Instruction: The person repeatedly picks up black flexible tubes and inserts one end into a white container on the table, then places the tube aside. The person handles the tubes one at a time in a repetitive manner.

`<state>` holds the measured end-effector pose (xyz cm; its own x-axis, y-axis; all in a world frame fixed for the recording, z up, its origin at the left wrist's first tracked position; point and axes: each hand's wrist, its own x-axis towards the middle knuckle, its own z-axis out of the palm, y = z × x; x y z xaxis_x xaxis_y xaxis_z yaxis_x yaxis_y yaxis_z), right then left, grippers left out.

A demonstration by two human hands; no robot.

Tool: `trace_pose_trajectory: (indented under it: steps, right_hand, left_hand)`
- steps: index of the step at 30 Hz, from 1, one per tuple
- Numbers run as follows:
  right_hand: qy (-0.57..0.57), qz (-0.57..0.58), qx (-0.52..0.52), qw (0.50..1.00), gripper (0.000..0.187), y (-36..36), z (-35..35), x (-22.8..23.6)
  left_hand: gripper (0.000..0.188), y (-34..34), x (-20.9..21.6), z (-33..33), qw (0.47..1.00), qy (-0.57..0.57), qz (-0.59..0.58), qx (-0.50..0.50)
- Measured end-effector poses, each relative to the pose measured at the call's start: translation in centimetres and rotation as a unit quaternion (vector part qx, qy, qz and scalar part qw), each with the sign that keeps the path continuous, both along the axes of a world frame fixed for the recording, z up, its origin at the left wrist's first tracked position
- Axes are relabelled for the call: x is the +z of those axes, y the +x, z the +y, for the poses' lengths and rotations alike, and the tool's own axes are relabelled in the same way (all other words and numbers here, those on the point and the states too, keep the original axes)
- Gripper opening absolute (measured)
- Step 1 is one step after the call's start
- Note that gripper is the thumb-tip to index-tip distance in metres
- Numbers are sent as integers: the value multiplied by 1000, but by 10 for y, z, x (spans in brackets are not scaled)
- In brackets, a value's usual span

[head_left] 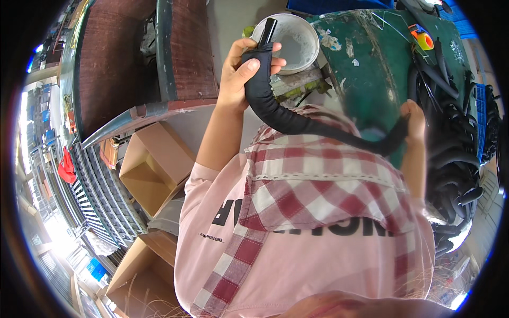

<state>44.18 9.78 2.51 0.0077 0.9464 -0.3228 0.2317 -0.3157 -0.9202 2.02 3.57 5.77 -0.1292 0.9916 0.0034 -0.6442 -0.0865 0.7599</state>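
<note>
A long black foam-covered tube (318, 129), bent in a wide curve, stretches across my front between both hands. My left hand (239, 74) is closed round its upper end, with the thumb across the black covering. From that end a narrower, shiny black tip (269, 29) sticks up past my fingers. At the other end of the tube, by the green table, my right hand (415, 121) is closed on it; its fingers are slightly smeared and partly hidden.
Ahead stands a whitish bucket (302, 45). The green table (366, 63) carries an orange tape roll (422, 39). A big pile of black tubes (450, 159) lies at the right. Cardboard boxes (159, 159) and a brown-panelled bin (119, 58) are at the left.
</note>
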Motion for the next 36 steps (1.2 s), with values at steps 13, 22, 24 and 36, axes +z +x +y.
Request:
trace_pose_trajectory:
  steps: [13, 22, 24, 36]
  right_hand:
    - [-9, 52, -27, 998, 32, -8, -2, 12]
    - [-4, 133, -19, 991, 35, -12, 29, 5]
    - [7, 146, 21, 989, 34, -14, 35, 19]
    - [-90, 161, -4, 983, 24, -23, -1, 4]
  left_hand:
    - [17, -17, -10, 4, 997, -16, 57, -38]
    - [54, -29, -8, 10, 998, -15, 49, -20]
    - [50, -39, -8, 4, 992, 25, 110, -49]
    - [34, -38, -17, -33, 981, 42, 187, -3]
